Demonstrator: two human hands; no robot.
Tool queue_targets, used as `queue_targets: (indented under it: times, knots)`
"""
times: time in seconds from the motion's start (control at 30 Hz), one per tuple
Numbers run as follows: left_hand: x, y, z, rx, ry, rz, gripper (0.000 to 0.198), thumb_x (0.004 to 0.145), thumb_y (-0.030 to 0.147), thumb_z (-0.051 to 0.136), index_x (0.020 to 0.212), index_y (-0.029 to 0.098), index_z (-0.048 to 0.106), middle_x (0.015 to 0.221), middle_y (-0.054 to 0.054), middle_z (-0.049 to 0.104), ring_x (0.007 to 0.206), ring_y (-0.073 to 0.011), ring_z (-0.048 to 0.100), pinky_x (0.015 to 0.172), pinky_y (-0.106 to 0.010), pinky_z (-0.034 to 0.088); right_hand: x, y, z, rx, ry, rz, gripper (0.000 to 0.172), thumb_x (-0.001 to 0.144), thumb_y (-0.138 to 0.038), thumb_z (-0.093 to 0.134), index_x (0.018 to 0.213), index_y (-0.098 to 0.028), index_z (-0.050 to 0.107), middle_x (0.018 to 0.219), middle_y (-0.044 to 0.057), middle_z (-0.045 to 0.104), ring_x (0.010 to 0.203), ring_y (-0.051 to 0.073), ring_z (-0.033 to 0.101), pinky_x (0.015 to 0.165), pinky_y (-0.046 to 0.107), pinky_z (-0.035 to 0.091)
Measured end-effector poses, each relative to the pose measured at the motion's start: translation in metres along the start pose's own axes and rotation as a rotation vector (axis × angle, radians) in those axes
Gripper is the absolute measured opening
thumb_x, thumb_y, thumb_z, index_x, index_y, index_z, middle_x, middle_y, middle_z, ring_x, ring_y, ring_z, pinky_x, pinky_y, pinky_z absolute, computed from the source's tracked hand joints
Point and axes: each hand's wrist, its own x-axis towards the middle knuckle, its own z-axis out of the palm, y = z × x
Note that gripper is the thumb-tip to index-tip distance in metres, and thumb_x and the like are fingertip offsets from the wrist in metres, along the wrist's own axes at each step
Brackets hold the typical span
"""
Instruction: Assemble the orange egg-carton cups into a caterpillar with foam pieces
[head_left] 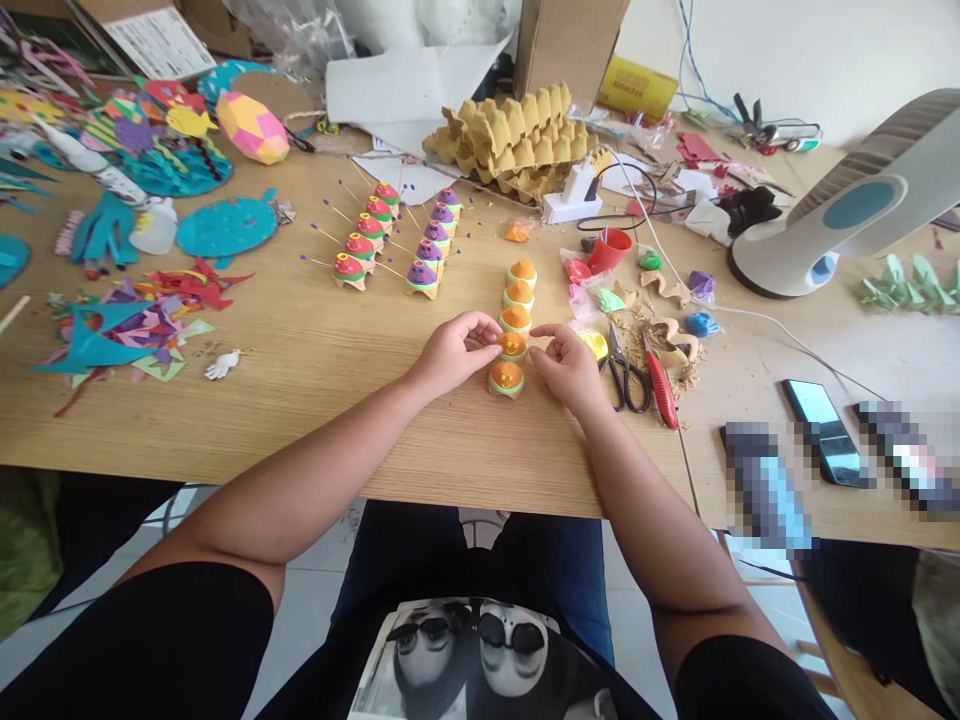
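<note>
A strip of orange-topped egg-carton cups [506, 378] stands on the wooden table before me, its two nearest cups bearing yellow faces. My left hand [459, 352] is at the left side of the second cup from the front, thumb and forefinger bent toward it. On that cup's other side, my right hand [564, 364] has its fingers curved and thumb apart. Nothing shows in either hand; whether the fingertips touch the cup is hard to tell. Farther left stand a red-topped strip [361, 245] and a purple-topped strip [429, 250] with pins sticking out.
Black scissors [624, 378] and a red cutter [661, 388] lie right of my right hand. Behind are a red cup [609, 250], clay bags, egg trays [517, 130] and a white power strip [574, 205]. A fan [847, 200] and phones are at right, paper scraps [135, 325] at left.
</note>
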Motion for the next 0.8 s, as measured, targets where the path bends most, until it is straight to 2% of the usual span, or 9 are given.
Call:
queue_targets:
  times: [0.1, 0.2, 0.37, 0.8]
  knots:
    - [-0.0001, -0.0009, -0.0002, -0.016, -0.011, 0.015, 0.032, 0.080, 0.023, 0.073, 0.111, 0.018, 0.069, 0.113, -0.008, 0.075, 0.105, -0.0197, 0.071, 0.085, -0.030, 0.056, -0.0004, 0.0021, -0.0004, -0.070, -0.066, -0.023, 0.036, 0.085, -0.027, 0.061, 0.119, -0.019, 0.072, 0.057, -0.009, 0.035, 0.053, 0.011, 0.036, 0.058, 0.028, 0.029]
    - [-0.0007, -0.0003, 0.0000, -0.020, -0.047, 0.016, 0.038, 0.082, 0.021, 0.070, 0.120, 0.018, 0.069, 0.124, -0.011, 0.075, 0.115, -0.0225, 0.070, 0.088, -0.031, 0.057, -0.0007, 0.0027, -0.0001, -0.105, -0.098, -0.036, 0.037, 0.087, -0.028, 0.063, 0.121, -0.019, 0.073, 0.058, -0.008, 0.035, 0.054, 0.011, 0.035, 0.057, 0.029, 0.027]
    - [-0.0027, 0.0012, 0.0012, -0.023, -0.048, 0.003, 0.037, 0.082, 0.021, 0.070, 0.119, 0.017, 0.070, 0.122, -0.011, 0.076, 0.114, -0.0229, 0.072, 0.085, -0.030, 0.058, 0.0006, 0.0044, 0.0005, -0.073, -0.103, -0.041, 0.034, 0.086, -0.040, 0.072, 0.114, -0.020, 0.074, 0.058, -0.009, 0.033, 0.053, 0.011, 0.031, 0.056, 0.029, 0.023]
    - [-0.0022, -0.0002, 0.0017, -0.031, -0.051, 0.004, 0.037, 0.082, 0.020, 0.071, 0.119, 0.018, 0.070, 0.120, -0.011, 0.076, 0.113, -0.0231, 0.072, 0.086, -0.032, 0.058, 0.0052, 0.0105, 0.0005, -0.006, -0.118, -0.017, 0.032, 0.082, -0.038, 0.078, 0.110, -0.022, 0.073, 0.058, -0.009, 0.032, 0.053, 0.010, 0.029, 0.056, 0.029, 0.021]
